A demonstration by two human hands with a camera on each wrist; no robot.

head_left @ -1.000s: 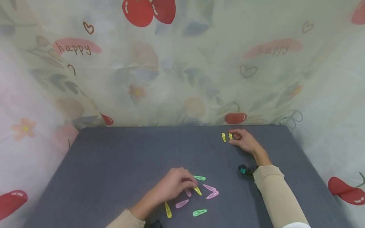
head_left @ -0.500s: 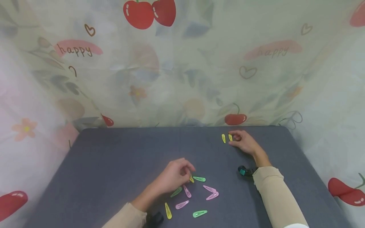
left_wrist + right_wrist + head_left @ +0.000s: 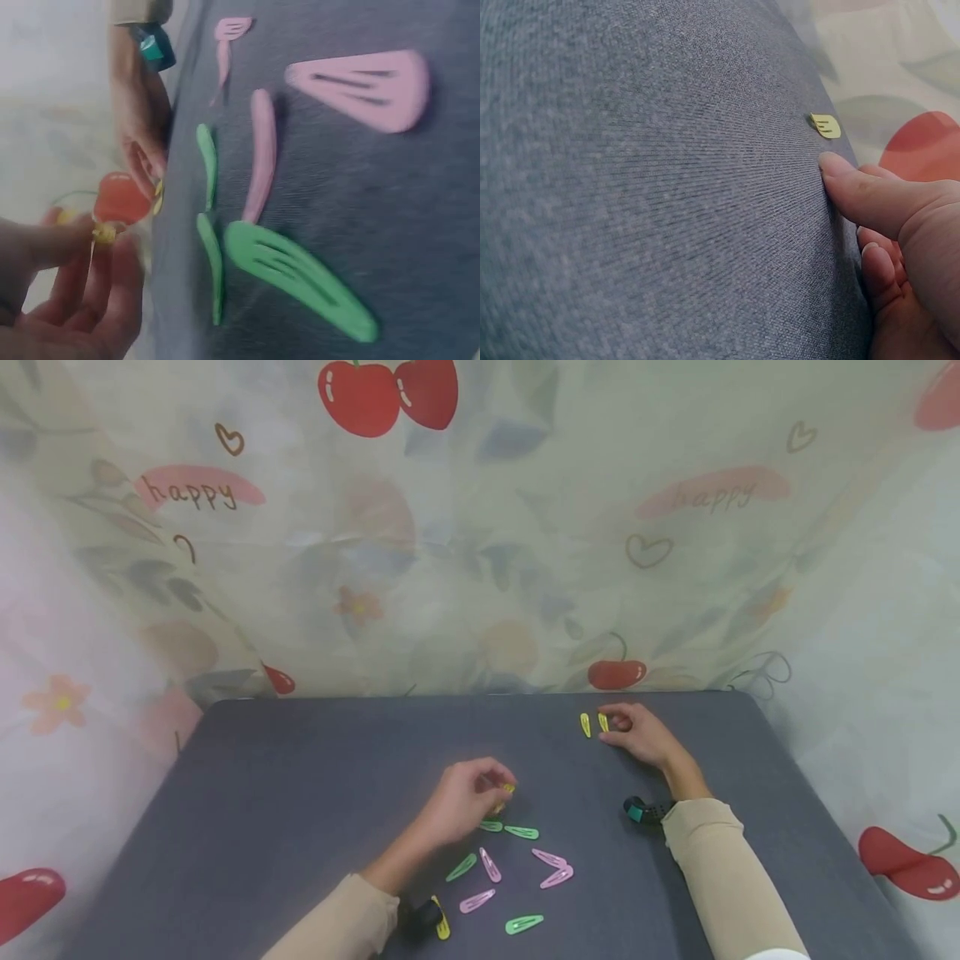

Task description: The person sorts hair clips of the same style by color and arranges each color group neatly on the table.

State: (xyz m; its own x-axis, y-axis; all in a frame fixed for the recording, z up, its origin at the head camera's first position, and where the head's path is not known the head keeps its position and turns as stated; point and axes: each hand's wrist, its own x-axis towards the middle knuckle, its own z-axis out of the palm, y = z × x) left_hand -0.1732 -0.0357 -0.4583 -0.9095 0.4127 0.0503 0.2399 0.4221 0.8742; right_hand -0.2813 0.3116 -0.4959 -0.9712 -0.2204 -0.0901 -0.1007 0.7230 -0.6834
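My left hand [image 3: 463, 797] pinches a yellow hair clip [image 3: 105, 233] between thumb and fingers, raised over the tabletop; the fingers cover most of it. At the back right my right hand [image 3: 643, 735] rests low, with thumb and index finger at the two ends of another yellow hair clip [image 3: 603, 722]. Just left of that one, apart from it, lies a matching yellow clip [image 3: 585, 725]. In the right wrist view the right thumb [image 3: 870, 196] shows beside a yellow clip [image 3: 826, 126], while the one between the fingers is hidden.
Several green clips [image 3: 521, 832] and pink clips [image 3: 490, 865] lie scattered front and centre on the dark grey table [image 3: 337, 760]. One yellow clip [image 3: 442, 927] lies partly behind the left wrist's black device [image 3: 429, 913]. A patterned curtain [image 3: 465, 568] hangs behind the table.
My left hand has lifted the yellow clip away from the scattered clips and moved up and forward, uncovering green clips beneath it. The right hand stays in place.
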